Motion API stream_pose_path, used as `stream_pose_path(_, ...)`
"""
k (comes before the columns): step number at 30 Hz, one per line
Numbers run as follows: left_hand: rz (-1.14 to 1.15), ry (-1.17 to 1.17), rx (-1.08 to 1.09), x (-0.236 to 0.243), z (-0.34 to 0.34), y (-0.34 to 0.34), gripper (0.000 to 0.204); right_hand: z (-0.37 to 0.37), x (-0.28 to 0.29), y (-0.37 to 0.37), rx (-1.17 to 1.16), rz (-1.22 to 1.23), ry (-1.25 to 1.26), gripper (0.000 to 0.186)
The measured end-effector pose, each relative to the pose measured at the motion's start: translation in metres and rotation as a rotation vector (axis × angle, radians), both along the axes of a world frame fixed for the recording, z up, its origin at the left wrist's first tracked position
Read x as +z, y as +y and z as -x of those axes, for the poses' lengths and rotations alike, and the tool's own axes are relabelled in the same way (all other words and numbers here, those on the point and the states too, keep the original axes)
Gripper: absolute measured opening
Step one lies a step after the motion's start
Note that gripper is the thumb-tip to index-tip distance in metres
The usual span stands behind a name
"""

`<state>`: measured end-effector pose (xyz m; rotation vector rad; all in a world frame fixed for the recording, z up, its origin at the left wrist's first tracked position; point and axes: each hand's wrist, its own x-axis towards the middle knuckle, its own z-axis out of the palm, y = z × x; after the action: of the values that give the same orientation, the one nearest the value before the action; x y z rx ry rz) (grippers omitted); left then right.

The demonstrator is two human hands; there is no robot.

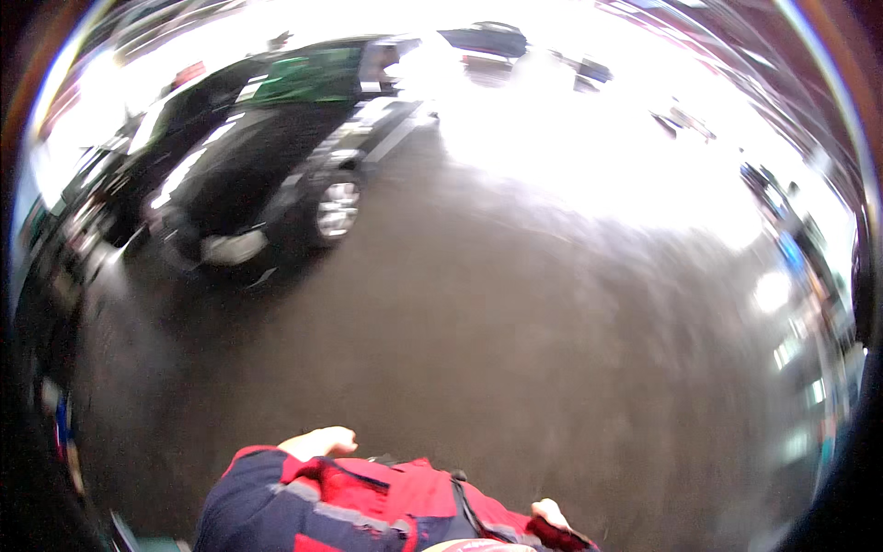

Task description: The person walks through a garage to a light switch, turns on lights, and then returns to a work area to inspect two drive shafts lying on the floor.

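Progress: no hands-on work visible at this moment. Left hand is out in front of the person's red and navy workwear, no tool or part showing in it; fingers look loosely curled, but blur hides the palm side, so cannot tell whether the grip is closed or holding something small. Right hand pokes out just past the other side of the clothing, mostly cut off by the sleeve; its grip cannot be told either. Neither hand touches the black car, the nearest large object, parked on the dark floor ahead and to the left, well apart from both hands. Bonnet reads as down, front wheel on; nothing on the car lets me judge what is done or left. Containers: no box, tray or bin can be made out. Car cabin sits behind a greenish windscreen, contents not readable. Blurred blue and bright shapes along the right rim could be equipment or storage; cannot tell, nor what is in them. Another dark vehicle at the back, washed out by glare. A dark strap runs down the workwear.
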<state>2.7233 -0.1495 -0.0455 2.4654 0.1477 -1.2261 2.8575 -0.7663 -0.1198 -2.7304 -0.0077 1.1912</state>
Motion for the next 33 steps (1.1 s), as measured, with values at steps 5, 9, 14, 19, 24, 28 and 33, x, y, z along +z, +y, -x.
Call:
stream_pose_path(5,-0.066,-0.107,0.614,-0.02,-0.007,-0.007,0.039,-0.288,0.035,0.099,-0.046,-0.294,-0.427,0.031)
stream_pose_path(9,0.007,0.138,0.48,-0.053,-0.017,-0.007,0.041,-0.417,0.033,0.2,-0.119,-0.562,-0.36,0.027)
stream_pose_path(14,0.022,0.134,0.623,-0.044,-0.077,0.037,0.041,-0.447,0.037,0.262,0.447,-0.306,-0.261,0.037)
stream_pose_path(19,0.057,-0.113,0.645,-0.035,-0.296,0.133,0.034,-0.495,0.03,0.214,0.322,-0.058,0.122,0.045)
stream_pose_path(24,0.066,-0.547,0.604,-0.005,-0.585,0.185,0.04,-0.573,-0.006,0.17,0.174,0.106,0.122,0.044)
stream_pose_path(28,0.276,-0.637,0.613,0.044,-0.733,0.19,0.037,-0.646,-0.032,0.208,0.186,0.046,0.193,0.043)
stream_pose_path(33,0.126,-0.385,0.413,0.018,-0.797,0.209,0.043,-0.78,-0.026,0.281,0.394,-0.068,0.262,0.043)
